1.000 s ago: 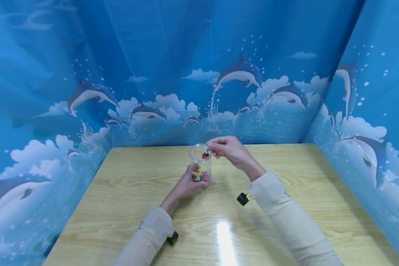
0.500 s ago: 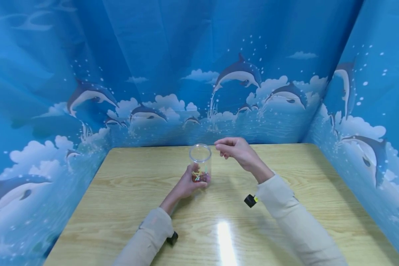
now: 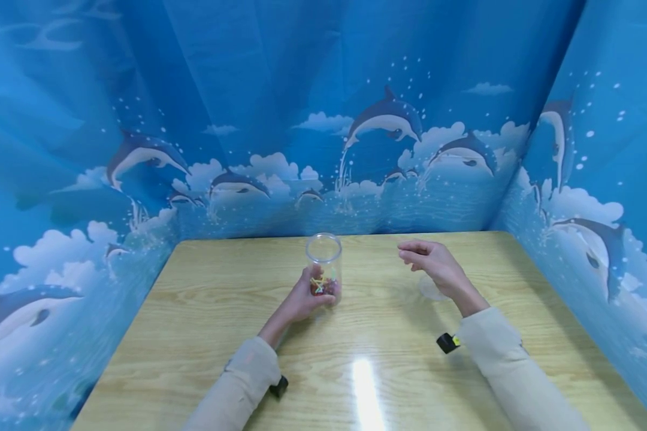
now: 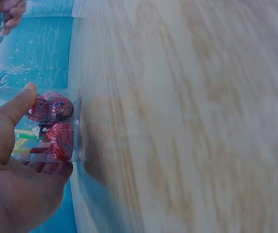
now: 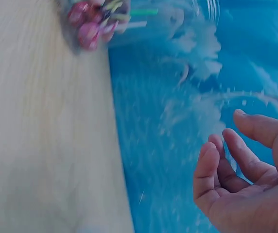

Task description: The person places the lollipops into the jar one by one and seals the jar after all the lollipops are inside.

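Observation:
A clear, open-topped jar (image 3: pixel 331 266) stands upright on the table. Round its lower part curls my left hand (image 3: pixel 302 296), thumb on the near side. Several lollipops (image 4: pixel 59 138) in shiny red and pink wrappers lie at the jar's bottom, with yellow, green and white sticks. My right hand (image 3: pixel 437 266) hovers to the right of the jar, apart from it. Its fingers are loosely bent, with a gap between thumb and forefinger and nothing held, as the right wrist view shows. Below that hand a clear round lid (image 3: pixel 430 289) lies on the table, partly hidden by the hand.
The wooden table (image 3: pixel 205 335) carries a bright light reflection near its front. Blue curtains (image 3: pixel 280 120) printed with dolphins hang close behind its back edge and along both sides. A small black wrist camera (image 3: pixel 447 343) sits below the right sleeve.
A lollipop that my right hand held over the jar's mouth has gone down among the others. My right hand has since drawn away to the right, uncovering the lid. The left hand stays put.

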`<state>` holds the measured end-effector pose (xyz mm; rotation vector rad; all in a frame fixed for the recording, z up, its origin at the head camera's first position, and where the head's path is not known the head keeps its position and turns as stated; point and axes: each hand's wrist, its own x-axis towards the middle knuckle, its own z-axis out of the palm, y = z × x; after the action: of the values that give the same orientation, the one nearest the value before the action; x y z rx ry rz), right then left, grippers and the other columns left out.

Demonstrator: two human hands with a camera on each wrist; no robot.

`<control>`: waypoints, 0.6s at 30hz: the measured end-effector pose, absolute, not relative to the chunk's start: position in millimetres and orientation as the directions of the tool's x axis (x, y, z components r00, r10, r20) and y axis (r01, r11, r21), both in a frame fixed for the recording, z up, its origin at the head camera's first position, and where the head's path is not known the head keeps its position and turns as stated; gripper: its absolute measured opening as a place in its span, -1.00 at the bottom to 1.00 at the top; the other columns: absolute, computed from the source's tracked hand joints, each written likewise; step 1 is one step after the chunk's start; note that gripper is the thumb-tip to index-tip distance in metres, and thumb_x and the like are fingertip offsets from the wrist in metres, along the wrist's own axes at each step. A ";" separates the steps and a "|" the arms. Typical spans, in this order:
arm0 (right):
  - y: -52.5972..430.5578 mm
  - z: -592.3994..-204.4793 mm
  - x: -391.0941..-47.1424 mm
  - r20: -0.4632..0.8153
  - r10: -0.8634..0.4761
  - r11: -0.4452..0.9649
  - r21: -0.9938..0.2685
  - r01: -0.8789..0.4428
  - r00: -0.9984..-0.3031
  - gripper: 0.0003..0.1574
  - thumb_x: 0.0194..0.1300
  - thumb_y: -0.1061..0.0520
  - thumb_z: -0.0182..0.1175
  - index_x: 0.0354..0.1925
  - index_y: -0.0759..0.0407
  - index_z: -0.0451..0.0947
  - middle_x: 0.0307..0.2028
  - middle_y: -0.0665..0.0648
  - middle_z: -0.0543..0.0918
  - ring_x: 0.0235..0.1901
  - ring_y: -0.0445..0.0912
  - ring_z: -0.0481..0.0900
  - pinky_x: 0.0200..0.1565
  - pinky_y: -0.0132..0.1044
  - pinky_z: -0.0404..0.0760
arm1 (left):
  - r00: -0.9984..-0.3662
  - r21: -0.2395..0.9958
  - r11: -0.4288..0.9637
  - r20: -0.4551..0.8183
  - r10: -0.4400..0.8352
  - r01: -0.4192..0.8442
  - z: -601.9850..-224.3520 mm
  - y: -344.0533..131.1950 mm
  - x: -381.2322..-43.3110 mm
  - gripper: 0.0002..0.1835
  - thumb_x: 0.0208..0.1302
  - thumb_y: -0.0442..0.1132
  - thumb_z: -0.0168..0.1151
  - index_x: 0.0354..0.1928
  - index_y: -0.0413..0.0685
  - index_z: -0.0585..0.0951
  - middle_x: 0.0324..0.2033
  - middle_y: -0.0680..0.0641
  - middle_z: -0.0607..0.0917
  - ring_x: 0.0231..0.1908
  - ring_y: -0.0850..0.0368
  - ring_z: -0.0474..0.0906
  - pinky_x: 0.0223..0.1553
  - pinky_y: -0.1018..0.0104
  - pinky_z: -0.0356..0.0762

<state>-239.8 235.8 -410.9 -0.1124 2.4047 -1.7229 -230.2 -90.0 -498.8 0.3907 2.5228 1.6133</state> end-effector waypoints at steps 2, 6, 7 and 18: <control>246.7 -416.7 -236.7 -0.108 -0.148 0.329 -0.943 0.054 -0.983 -0.38 0.55 0.03 0.18 0.40 0.33 0.41 0.31 0.34 0.52 0.22 0.23 0.46 0.02 -0.23 0.64 | -0.960 0.904 0.401 0.036 0.279 0.150 -499.2 -90.1 -230.3 -0.17 0.19 -0.31 0.53 0.38 -0.22 0.23 0.26 -0.36 0.40 0.16 -0.29 0.53 0.28 -0.10 0.49; 266.0 -428.7 -230.2 -0.111 -0.115 0.345 -0.936 0.065 -0.987 -0.33 0.55 0.03 0.18 0.44 0.35 0.35 0.36 0.39 0.44 0.19 0.04 0.53 0.15 -0.10 0.61 | -0.960 0.899 0.411 0.034 0.279 0.151 -499.9 -90.3 -230.1 -0.17 0.19 -0.30 0.53 0.38 -0.21 0.23 0.26 -0.36 0.40 0.15 -0.29 0.53 0.27 -0.11 0.50; 270.4 -431.5 -228.5 -0.110 -0.108 0.350 -0.935 0.066 -0.988 -0.31 0.55 0.03 0.18 0.45 0.36 0.33 0.37 0.40 0.43 0.14 -0.06 0.56 0.17 -0.09 0.60 | -0.959 0.899 0.411 0.033 0.280 0.151 -500.2 -90.5 -230.2 -0.17 0.19 -0.30 0.53 0.39 -0.21 0.23 0.26 -0.35 0.40 0.15 -0.28 0.53 0.26 -0.10 0.50; 313.6 -464.0 -216.5 -0.101 -0.028 0.504 -0.860 0.073 -0.994 -0.09 0.50 -0.07 0.25 0.50 0.45 0.18 0.33 0.48 0.40 0.22 0.16 0.46 0.05 -0.26 0.60 | -0.959 0.894 0.420 0.035 0.281 0.156 -500.8 -90.1 -230.8 -0.16 0.19 -0.32 0.53 0.39 -0.23 0.22 0.25 -0.34 0.40 0.12 -0.26 0.55 0.24 -0.08 0.53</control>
<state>-216.5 313.6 -464.0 0.0395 2.6349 -1.5144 -230.8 -90.1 -500.8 0.3934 2.5437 1.5817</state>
